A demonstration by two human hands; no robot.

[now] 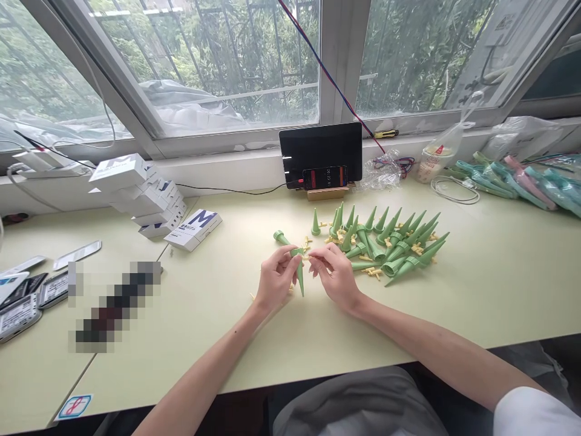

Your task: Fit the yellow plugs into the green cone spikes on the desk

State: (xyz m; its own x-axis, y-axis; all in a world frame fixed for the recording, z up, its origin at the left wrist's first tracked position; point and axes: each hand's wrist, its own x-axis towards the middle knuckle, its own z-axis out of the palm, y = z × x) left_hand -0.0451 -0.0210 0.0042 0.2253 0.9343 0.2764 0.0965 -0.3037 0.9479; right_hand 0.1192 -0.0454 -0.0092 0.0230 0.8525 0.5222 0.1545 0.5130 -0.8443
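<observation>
My left hand (273, 277) is closed round a green plastic watering spike (300, 282), whose narrow tip points down toward me. Between the fingertips of my right hand (336, 277) is a small yellow plastic valve (305, 258), held against the side of that spike near its wide end. Whether the two parts are joined cannot be seen. Just beyond my left hand lies a single green spike (280, 237), and another spike (315, 224) stands tip up. To the right spreads a pile of green spikes (399, 249), with loose yellow valves (374, 273) among them.
A dark tablet (321, 148) leans by the window, with a phone (324, 177) showing a timer in front. White boxes (157, 203) are stacked at left, near several phones (54, 289). A bagged cup (433, 162) and wrapped coloured strips (512, 178) lie at back right.
</observation>
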